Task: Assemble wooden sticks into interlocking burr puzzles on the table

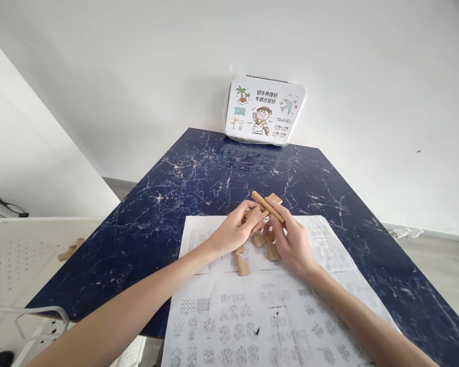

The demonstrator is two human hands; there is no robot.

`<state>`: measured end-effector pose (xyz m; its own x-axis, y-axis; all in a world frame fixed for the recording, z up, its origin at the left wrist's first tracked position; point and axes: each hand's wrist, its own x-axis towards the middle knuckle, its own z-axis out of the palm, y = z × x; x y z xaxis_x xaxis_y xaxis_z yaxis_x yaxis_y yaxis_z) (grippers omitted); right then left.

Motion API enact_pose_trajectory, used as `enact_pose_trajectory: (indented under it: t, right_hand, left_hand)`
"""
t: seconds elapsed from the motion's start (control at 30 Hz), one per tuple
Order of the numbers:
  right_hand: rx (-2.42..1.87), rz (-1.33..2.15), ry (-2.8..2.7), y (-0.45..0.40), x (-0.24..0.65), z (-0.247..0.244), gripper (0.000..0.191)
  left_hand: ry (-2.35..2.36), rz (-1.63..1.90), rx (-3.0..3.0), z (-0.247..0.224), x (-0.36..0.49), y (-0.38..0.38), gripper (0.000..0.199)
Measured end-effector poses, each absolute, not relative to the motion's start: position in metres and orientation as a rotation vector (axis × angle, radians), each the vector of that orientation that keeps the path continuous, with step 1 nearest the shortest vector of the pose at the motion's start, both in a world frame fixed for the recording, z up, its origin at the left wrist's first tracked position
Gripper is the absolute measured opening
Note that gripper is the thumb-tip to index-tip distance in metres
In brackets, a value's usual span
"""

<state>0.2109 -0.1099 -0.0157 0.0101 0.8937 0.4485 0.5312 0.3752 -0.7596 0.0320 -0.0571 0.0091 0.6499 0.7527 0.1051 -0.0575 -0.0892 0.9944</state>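
Both hands meet above the upper part of a printed paper sheet point(275, 326). My left hand point(239, 227) is closed on a wooden piece, partly hidden by its fingers. A long wooden stick point(266, 205) slants between the hands, pinched by my right hand point(290, 237). Behind it the end of another wooden piece point(275, 198) shows. Notched wooden blocks lie on the sheet below the hands: one point(243, 265) under my left hand, another point(273, 250) beside my right hand, and one more point(258, 238) between them.
The sheet lies on a dark blue marble-patterned table point(168, 188). A white case with cartoon prints point(262, 112) leans on the wall at the table's far edge. To the left, a white perforated surface point(15, 255) holds a wooden piece point(71, 250).
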Motion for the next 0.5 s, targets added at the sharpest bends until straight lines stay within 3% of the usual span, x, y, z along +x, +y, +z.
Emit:
enact_pose_trajectory:
  t: [0.33, 0.5]
  right_hand:
    - [-1.364, 0.334, -1.619, -0.104, 0.215, -0.02, 0.058]
    - [-1.402, 0.272, -1.722, -0.102, 0.215, -0.019, 0.029]
  left_hand:
    - [0.702, 0.98, 1.332, -0.003, 0.034, -0.047, 0.031]
    - [0.823, 1.101, 1.238, -0.005, 0.031, -0.039, 0.032]
